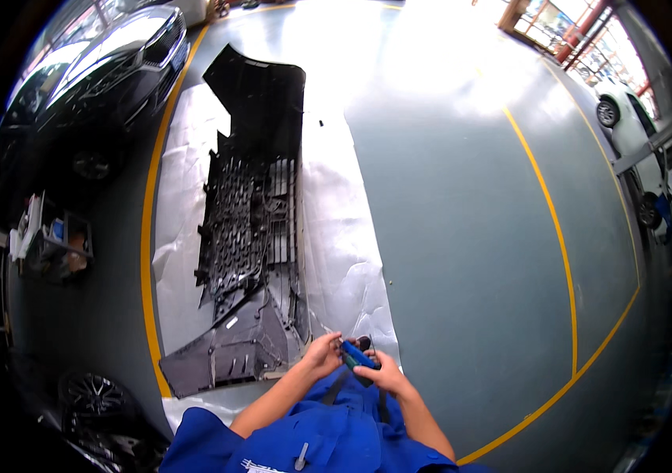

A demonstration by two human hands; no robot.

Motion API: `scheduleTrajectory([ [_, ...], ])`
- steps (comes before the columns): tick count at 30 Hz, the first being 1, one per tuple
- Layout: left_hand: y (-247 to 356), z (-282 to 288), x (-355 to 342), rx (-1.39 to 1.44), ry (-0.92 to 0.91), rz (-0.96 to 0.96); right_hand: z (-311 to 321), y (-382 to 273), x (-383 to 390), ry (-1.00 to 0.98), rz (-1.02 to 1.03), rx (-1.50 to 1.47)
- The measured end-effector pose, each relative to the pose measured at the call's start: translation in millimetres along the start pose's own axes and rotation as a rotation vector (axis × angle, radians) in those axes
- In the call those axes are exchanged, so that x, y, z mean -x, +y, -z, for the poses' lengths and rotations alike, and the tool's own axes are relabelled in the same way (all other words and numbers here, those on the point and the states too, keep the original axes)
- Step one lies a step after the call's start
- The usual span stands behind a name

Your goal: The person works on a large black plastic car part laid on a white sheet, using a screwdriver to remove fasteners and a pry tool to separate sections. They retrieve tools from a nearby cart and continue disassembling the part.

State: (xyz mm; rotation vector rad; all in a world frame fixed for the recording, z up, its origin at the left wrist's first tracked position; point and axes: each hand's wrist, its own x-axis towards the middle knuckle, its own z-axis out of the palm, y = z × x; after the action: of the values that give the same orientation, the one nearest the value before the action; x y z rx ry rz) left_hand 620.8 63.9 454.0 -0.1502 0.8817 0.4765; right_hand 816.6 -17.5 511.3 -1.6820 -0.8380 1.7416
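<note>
In front of my waist, both hands are around a small blue and dark green object; its exact kind is too small to make out. My right hand is closed on its right side, the thumb lying across it. The curled fingers of my left hand pinch at its left end. A thin dark piece shows just beyond the fingers. Directly ahead and to the left, a large black car bumper with a grille section lies lengthwise, its near end beside my left forearm.
White sheeting is spread under the bumper on the grey floor, which has yellow lines. A dark car and a small cart stand left. A wheel is at lower left. A white car stands far right.
</note>
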Motion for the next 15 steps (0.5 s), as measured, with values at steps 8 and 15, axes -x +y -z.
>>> scheduleTrajectory([
  [8,42.8,-69.0,-62.5,0.349,0.078,-0.310,68.0,-107.3,-117.1,-0.363,0.046,0.676],
  [15,151.0,-174.0,-189.3,0.062,0.101,-0.208,129.0,-204.3,-257.5,-0.161,-0.074,1.142],
])
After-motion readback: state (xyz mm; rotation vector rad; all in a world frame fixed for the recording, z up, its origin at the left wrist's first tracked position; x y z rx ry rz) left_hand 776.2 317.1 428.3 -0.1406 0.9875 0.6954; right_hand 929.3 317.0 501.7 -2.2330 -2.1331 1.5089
